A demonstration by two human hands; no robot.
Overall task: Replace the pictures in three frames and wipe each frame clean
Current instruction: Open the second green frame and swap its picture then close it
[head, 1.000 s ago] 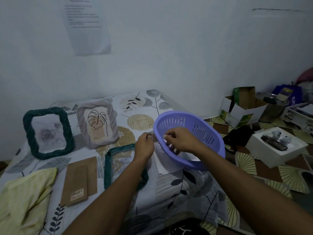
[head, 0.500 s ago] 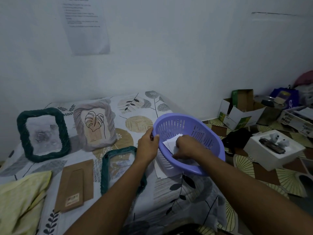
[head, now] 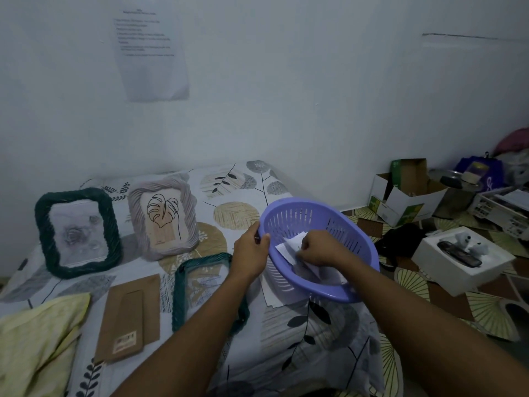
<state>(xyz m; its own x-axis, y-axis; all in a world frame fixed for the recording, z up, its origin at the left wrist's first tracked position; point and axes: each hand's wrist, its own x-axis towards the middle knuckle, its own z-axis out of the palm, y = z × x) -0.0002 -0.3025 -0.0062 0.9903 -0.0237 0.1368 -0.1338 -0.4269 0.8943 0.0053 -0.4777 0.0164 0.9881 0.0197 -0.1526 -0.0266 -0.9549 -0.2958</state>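
A purple slotted basket (head: pixel 337 222) is tilted on the bed's right edge. My left hand (head: pixel 252 252) grips its near-left rim. My right hand (head: pixel 317 249) is inside the basket, its curled fingers pinching white paper pictures (head: pixel 290 246). A dark green frame (head: pixel 77 232) with a grey rose picture and a pale lilac frame (head: pixel 163 222) with a leaf drawing stand at the back. A third green frame (head: pixel 200 285) lies flat and open on the bed, partly under my left forearm. Its brown backing board (head: pixel 128 316) lies to its left.
A yellow cloth (head: pixel 37 342) lies at the bed's front left. White paper (head: pixel 274 295) pokes out under the basket. To the right, on the floor, stand a white box (head: pixel 458 260) with small items and open cartons (head: pixel 406 193). A printed sheet (head: pixel 151 53) hangs on the wall.
My left hand moved from beside the basket onto its rim and now grips it. My right hand went down into the basket onto the papers. The camera view shifted slightly.
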